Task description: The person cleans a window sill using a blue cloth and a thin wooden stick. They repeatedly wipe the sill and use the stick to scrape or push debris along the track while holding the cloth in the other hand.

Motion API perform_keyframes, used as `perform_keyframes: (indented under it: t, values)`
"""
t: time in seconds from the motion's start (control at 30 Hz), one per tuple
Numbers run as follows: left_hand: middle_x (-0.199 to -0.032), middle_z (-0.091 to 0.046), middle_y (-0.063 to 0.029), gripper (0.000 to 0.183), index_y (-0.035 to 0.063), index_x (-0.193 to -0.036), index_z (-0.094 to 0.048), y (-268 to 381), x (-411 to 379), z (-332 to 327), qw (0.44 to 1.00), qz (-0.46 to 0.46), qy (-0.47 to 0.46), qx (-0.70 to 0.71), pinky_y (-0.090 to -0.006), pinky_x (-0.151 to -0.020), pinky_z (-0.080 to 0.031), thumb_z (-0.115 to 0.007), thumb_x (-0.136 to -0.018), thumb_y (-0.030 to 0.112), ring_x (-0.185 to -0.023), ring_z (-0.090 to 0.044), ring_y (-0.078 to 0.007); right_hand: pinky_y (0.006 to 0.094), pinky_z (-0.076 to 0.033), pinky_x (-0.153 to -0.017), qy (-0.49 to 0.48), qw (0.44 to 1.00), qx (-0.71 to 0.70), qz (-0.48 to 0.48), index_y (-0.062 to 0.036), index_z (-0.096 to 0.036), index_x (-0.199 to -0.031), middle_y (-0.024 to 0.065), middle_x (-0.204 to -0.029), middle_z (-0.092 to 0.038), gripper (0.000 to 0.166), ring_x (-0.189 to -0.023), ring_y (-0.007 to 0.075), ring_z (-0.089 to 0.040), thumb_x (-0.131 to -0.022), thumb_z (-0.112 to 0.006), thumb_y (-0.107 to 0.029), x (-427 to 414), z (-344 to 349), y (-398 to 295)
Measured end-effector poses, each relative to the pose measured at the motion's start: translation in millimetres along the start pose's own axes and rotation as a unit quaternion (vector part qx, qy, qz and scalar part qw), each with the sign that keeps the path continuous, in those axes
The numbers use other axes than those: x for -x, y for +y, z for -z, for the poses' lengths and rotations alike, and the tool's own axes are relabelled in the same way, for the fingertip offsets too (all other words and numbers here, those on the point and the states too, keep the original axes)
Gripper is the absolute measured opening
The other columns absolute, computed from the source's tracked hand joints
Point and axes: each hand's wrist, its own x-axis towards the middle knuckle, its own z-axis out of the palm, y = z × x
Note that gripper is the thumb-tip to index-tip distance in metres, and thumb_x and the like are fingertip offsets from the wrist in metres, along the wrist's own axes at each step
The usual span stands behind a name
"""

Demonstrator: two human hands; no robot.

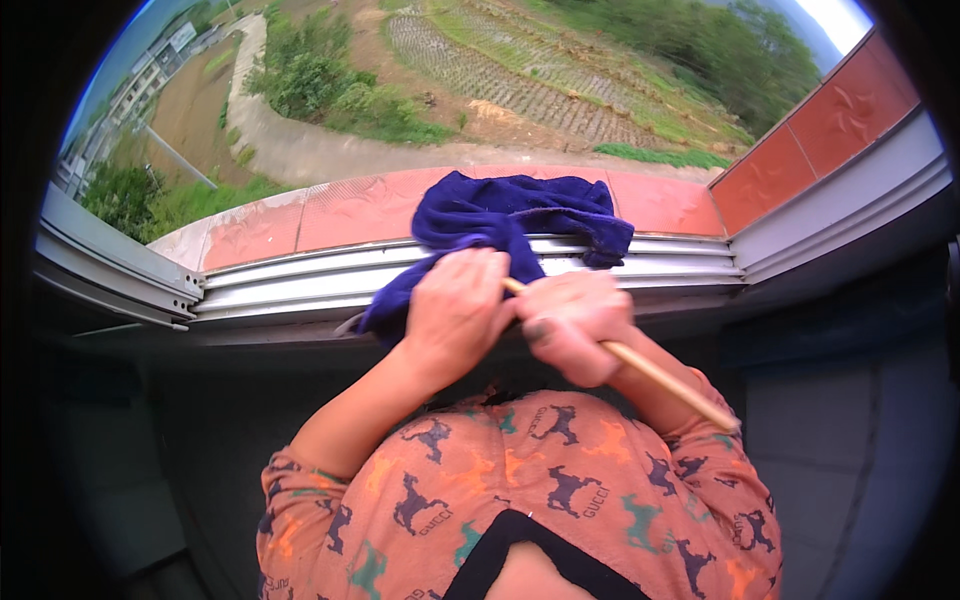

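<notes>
A dark blue cloth (517, 206) lies bunched over the tiled outer sill and the metal window track (315, 281), one part hanging over the inner edge. My left hand (461, 300) is closed on the cloth near the middle of the track. Just to its right, my right hand (577, 322) grips a thin wooden stick (667, 382). The stick slants from between my hands down to the right, over my right forearm. Its upper end is at the fingers of my left hand, by the cloth; whether it goes under the cloth is hidden.
Sliding-window frame sides stand at the left (112, 255) and right (840, 195). Red tiles (360, 206) cover the outer sill, and a tiled side wall (817, 142) rises at the right. Beyond and below lie a concrete path (300, 150), fields and buildings.
</notes>
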Motion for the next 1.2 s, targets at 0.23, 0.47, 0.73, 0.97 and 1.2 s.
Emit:
perform_keyframes:
  t: [0.23, 0.47, 0.73, 0.97, 1.2]
  values:
    - [-0.106, -0.054, -0.0154, 0.071, -0.0019, -0.124, -0.041, 44, -35, -27, 0.996, -0.041, -0.04, 0.064, -0.0365, -0.082, -0.045, -0.073, -0.065, 0.021, -0.096, -0.054, -0.0297, 0.0273, -0.03, -0.036, 0.166, 0.981, -0.059, 0.078, -0.0077, -0.038, -0.05, 0.0018, -0.046, -0.044, 0.04, -0.034, 0.0132, -0.034, -0.09, -0.04, -0.007, 28, 79, -35]
    - [-0.102, -0.058, -0.0136, 0.038, 0.0016, -0.098, -0.055, 23, -14, -10, 0.995, -0.086, 0.013, 0.05, -0.0389, -0.08, -0.047, -0.07, -0.064, 0.006, -0.094, -0.057, -0.032, 0.0343, -0.045, -0.057, 0.034, 0.879, 0.453, -0.145, -0.0034, -0.059, -0.077, 0.0095, -0.066, -0.056, 0.02, -0.062, 0.0237, -0.057, -0.082, -0.059, -0.023, -8, 123, -58]
    - [-0.092, -0.059, -0.0112, 0.024, 0.0024, -0.091, -0.055, 16, -14, 11, 0.995, 0.048, -0.04, 0.071, -0.0347, -0.069, -0.048, -0.067, -0.074, 0.013, -0.084, -0.058, -0.0301, 0.0436, -0.047, -0.07, -0.134, 0.83, 0.46, -0.287, -0.0042, -0.056, -0.087, 0.0155, -0.082, -0.06, 0.028, -0.076, 0.0345, -0.059, -0.075, -0.066, -0.027, 47, 96, 20]
    - [-0.089, -0.056, -0.0144, 0.035, 0.0031, -0.095, -0.049, 4, -16, 4, 0.989, 0.002, -0.079, 0.127, -0.0399, -0.072, -0.045, -0.069, -0.07, 0.016, -0.085, -0.055, -0.0334, 0.0466, -0.045, -0.062, -0.145, 0.743, 0.52, -0.395, -0.0031, -0.051, -0.084, 0.0195, -0.068, -0.059, 0.016, -0.068, 0.0392, -0.058, -0.08, -0.059, -0.016, 28, 66, 9]
    - [-0.08, -0.051, -0.0154, 0.031, 0.003, -0.09, -0.042, 11, -18, -6, 0.979, 0.001, -0.05, 0.196, -0.0407, -0.069, -0.043, -0.065, -0.069, 0.005, -0.079, -0.052, -0.0347, 0.0455, -0.044, -0.06, -0.111, 0.811, 0.384, -0.427, 0.0007, -0.05, -0.081, 0.0253, -0.071, -0.057, 0.016, -0.073, 0.0433, -0.056, -0.083, -0.055, -0.015, 4, 54, 20]
